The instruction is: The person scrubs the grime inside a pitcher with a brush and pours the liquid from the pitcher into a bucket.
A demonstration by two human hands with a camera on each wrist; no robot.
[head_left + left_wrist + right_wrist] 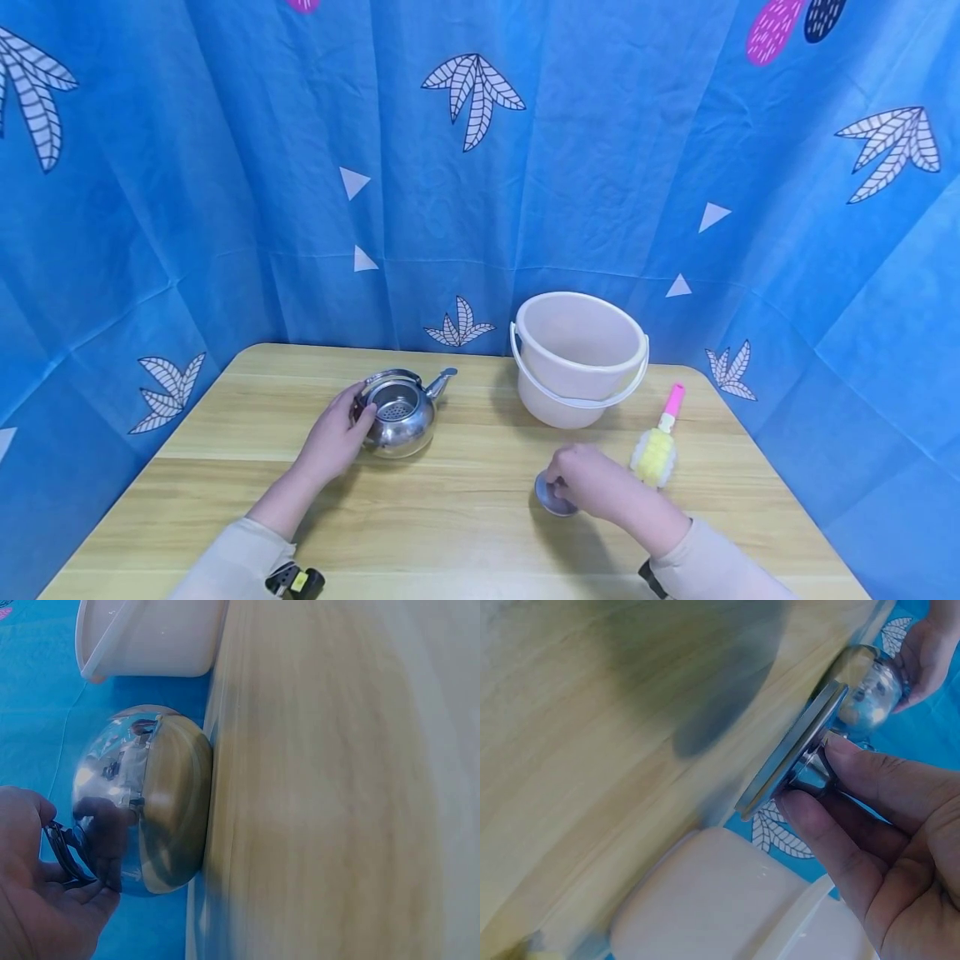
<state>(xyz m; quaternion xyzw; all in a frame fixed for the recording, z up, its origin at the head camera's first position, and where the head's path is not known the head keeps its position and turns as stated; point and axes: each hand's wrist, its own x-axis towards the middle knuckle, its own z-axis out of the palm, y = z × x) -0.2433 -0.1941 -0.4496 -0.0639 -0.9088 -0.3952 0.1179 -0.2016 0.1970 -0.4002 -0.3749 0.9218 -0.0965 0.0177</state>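
A shiny steel teapot (405, 435) stands on the left part of the table, its spout pointing away to the right. Its top is uncovered, and a perforated strainer (395, 408) shows inside the opening. My left hand (335, 439) grips the teapot by its handle (66, 855), thumb and fingers around it in the left wrist view. Over the table in front of the bucket, my right hand (592, 483) pinches the small knob (811, 774) of a round steel lid (551, 500). The right wrist view shows the lid raised off the wood, with its shadow below.
A white bucket (555, 392) with its handle hanging down at the front stands at the back right. Beside it lies a sponge brush (654, 457) with a pink handle, close to my right forearm. A blue patterned curtain (450, 208) surrounds the wooden table (450, 533).
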